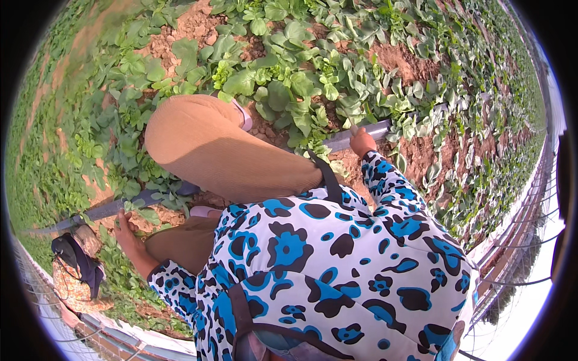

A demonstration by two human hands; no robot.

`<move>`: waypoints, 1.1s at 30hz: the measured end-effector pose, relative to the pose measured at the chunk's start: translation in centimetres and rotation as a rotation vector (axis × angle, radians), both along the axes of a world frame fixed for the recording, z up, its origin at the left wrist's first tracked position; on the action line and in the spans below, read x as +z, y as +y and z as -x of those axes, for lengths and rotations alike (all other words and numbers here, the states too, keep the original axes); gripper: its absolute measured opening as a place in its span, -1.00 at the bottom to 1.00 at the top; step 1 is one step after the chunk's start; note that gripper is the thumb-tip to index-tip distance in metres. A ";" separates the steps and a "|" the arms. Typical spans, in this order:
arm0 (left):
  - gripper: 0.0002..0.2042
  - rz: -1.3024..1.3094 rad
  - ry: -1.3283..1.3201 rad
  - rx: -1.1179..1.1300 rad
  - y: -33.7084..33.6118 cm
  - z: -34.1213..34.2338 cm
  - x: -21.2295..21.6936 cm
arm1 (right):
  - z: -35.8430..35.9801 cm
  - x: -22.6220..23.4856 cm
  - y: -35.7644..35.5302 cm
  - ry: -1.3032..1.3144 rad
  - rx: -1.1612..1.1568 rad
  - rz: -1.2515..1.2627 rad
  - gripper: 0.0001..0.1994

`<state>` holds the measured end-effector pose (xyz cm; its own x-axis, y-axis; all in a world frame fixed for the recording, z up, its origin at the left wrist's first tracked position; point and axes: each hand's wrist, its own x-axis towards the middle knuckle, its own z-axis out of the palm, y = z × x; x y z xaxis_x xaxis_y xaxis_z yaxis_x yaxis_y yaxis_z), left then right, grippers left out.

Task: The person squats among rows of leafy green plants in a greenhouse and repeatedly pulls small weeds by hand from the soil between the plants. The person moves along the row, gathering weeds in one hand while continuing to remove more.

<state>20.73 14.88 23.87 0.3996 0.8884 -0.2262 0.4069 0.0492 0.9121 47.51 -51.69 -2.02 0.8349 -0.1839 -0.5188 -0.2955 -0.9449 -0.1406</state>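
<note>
My right hand (363, 143) is closed at the edge of the leafy plants, beside a grey pipe (378, 129) lying along the row. A thin, brownish stick-like piece (353, 123) juts out of its fingers into the leaves; what kind of thing it is cannot be made out. Low on the left, my left hand (127, 237) has its fingers stretched out and apart beside small green leaves (147, 214). It is close to another stretch of dark grey pipe (108, 209) and holds nothing that I can see. My bent knee (186, 129) in tan trousers rises between the hands.
Broad-leaved green plants (295, 90) cover the ground, with reddish clods of soil (195, 27) between them. Another person (78, 271) in an orange patterned garment and dark covering is at the lower left. A curved frame with wires (530, 240) runs along the right rim.
</note>
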 end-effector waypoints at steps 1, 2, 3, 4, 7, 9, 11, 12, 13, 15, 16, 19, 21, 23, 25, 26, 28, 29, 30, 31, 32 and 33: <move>-0.67 -0.023 0.009 0.003 0.2 0.1 0.0 | -0.8 0.1 0.4 -0.025 0.000 -0.032 -0.51; -0.67 -0.047 0.018 0.008 0.4 0.4 0.0 | -1.2 0.2 0.9 -0.026 -0.067 -0.063 -0.56; -0.68 -0.071 0.027 0.014 0.6 0.7 0.1 | -1.1 0.4 1.5 -0.021 -0.064 -0.047 -0.57; -0.68 -0.067 0.029 0.015 0.4 0.5 0.1 | -1.2 0.5 1.7 -0.023 -0.067 -0.026 -0.57; -0.71 -0.070 0.011 0.015 -0.6 -0.4 -0.1 | -1.7 0.0 0.8 0.016 -0.009 -0.012 -0.54; -0.72 -0.072 -0.009 0.026 -0.9 -0.2 0.5 | -1.7 0.4 1.7 0.004 -0.003 -0.034 -0.53; -0.73 -0.085 0.002 0.014 -1.1 -0.2 0.9 | -1.4 0.5 2.0 0.015 0.008 -0.036 -0.52; -0.73 -0.072 -0.012 0.014 -1.0 -0.1 0.8 | -1.3 0.4 1.7 0.044 0.032 -0.041 -0.53; -0.73 -0.066 -0.021 0.020 -0.8 0.4 0.8 | -1.0 0.9 2.2 0.042 0.044 -0.035 -0.52; -0.73 -0.034 -0.052 0.008 -1.0 -0.6 0.2 | -0.2 0.1 0.6 -0.018 0.109 -0.010 -0.51; -0.73 -0.013 -0.068 -0.004 -1.4 -2.0 -0.5 | 0.3 -1.4 -1.5 -0.074 0.160 0.011 -0.50; -0.72 -0.028 -0.074 0.040 -1.2 -0.2 0.5 | 2.7 1.5 0.9 -0.058 0.131 -0.014 -0.52; -0.72 -0.046 -0.063 0.048 -1.1 0.2 0.7 | 4.5 1.8 -0.1 -0.110 0.150 -0.038 -0.55; -0.72 -0.049 -0.070 0.042 -1.4 0.2 0.9 | 6.1 2.4 -0.4 -0.189 0.145 -0.136 -0.57; -0.72 -0.042 -0.088 0.035 -2.0 -0.2 1.5 | 7.1 2.8 -0.5 -0.280 0.144 -0.216 -0.58; -0.72 -0.038 -0.095 0.032 -2.1 -0.3 1.5 | 7.4 2.9 -0.4 -0.302 0.114 -0.255 -0.59; -0.74 -0.030 -0.123 0.068 -1.9 0.1 1.4 | 7.2 3.5 0.9 -0.351 0.055 -0.440 -0.60; -0.74 -0.046 -0.126 0.081 -1.8 0.4 1.2 | 6.9 4.7 2.1 -0.317 0.038 -0.485 -0.61; -0.75 -0.063 -0.129 0.096 -1.8 0.7 1.1 | 6.4 5.7 3.5 -0.283 -0.001 -0.536 -0.61; -0.76 -0.070 -0.146 0.127 -1.1 0.3 1.3 | 5.9 6.9 5.6 -0.254 -0.048 -0.584 -0.61; -0.77 -0.085 -0.158 0.150 -1.1 0.5 1.2 | 5.0 7.4 6.6 -0.220 -0.088 -0.633 -0.61; -0.77 -0.100 -0.169 0.175 -1.1 0.8 1.1 | 4.0 6.7 7.4 -0.203 -0.090 -0.714 -0.63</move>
